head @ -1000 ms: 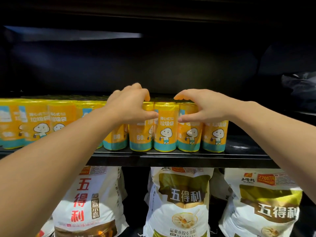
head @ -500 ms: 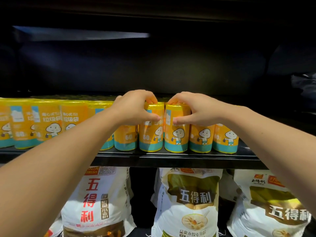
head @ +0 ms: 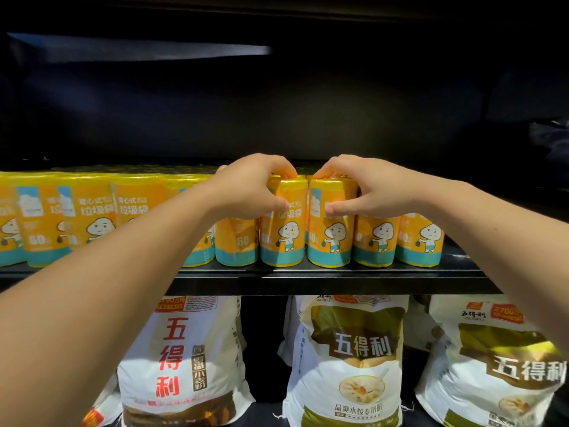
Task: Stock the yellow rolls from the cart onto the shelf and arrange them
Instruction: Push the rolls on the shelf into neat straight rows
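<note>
Only the person's two arms show; the left hand (head: 251, 188) and the right hand (head: 368, 191) are bare, as are both wrists; the left forearm (head: 123, 291) is uncovered from the wrist to the lower left edge of the view, and the right forearm (head: 511, 241) likewise to the right edge; whether a sleeve is worn higher up cannot be told; the wide lens renders the left forearm far broader near the camera than at the wrist; the knuckles show as soft rounded ridges; the right thumb (head: 334, 208) ends in a short-trimmed nail.
</note>
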Motion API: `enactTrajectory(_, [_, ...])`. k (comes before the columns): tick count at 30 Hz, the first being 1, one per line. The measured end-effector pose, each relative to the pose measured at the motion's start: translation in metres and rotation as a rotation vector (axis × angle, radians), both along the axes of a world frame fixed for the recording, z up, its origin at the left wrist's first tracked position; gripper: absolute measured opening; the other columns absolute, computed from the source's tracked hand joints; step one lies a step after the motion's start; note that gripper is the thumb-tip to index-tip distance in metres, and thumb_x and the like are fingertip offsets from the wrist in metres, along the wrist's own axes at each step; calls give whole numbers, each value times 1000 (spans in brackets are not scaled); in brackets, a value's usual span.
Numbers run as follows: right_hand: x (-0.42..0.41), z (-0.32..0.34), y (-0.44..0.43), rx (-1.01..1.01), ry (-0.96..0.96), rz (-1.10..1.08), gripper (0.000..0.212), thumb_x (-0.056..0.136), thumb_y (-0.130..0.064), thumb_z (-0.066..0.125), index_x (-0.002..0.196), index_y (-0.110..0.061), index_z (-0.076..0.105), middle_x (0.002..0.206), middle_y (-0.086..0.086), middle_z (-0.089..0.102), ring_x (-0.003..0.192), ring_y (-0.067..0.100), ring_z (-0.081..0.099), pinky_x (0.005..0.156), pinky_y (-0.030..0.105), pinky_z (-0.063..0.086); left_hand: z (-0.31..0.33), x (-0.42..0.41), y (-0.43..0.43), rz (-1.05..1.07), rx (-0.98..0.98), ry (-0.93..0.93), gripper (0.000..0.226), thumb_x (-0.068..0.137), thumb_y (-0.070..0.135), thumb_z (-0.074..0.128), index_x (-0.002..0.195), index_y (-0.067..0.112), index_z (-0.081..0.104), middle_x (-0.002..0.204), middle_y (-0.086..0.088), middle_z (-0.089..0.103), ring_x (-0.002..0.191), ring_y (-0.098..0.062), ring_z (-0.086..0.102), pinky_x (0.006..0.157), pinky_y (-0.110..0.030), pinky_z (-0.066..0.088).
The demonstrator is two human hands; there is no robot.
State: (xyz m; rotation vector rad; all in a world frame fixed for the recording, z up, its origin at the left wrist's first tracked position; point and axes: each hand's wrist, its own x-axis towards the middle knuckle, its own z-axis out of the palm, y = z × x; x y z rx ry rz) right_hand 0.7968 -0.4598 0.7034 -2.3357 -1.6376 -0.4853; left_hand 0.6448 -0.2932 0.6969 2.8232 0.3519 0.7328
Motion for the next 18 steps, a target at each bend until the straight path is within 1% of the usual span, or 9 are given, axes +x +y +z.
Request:
enactTrajectory(4, [-1, 0, 0, -1, 4, 5, 60, 86, -48, 69, 138, -35, 42, 132, -9, 51, 116, 12, 54, 90, 36, 56, -1, 0, 1, -15, -6, 16, 52, 88, 27, 71, 133, 40, 48, 129, 10, 55, 112, -16, 56, 106, -51, 42])
enactTrajectory(8, [-1, 0, 0, -6, -10, 11, 60, 86, -49, 68, 138, -34, 41, 133, -9, 50, 115, 12, 54, 91, 37, 55, -1, 2, 3, -18, -9, 18, 54, 88, 26, 71, 134, 42, 47, 134, 9, 53, 116, -18, 55, 104, -51, 45])
enactTrajectory(12, [0, -1, 1, -16, -39, 10, 61, 87, -51, 65, 140, -35, 39, 134, -10, 49, 115, 11, 53, 89, 35, 55, -3, 4, 5, -34, -22, 14, 54, 88, 28, 71, 133, 45, 46, 133, 10, 53, 116, -18, 55, 97, -48, 51])
enactTrajectory(18, [2, -2, 2, -16, -58, 24, 60, 88, -52, 63, 140, -35, 38, 134, -11, 50, 111, 7, 51, 86, 30, 53, -3, 3, 5, -40, -29, 10, 54, 88, 26, 71, 133, 43, 46, 129, 11, 54, 113, -15, 55, 95, -45, 53])
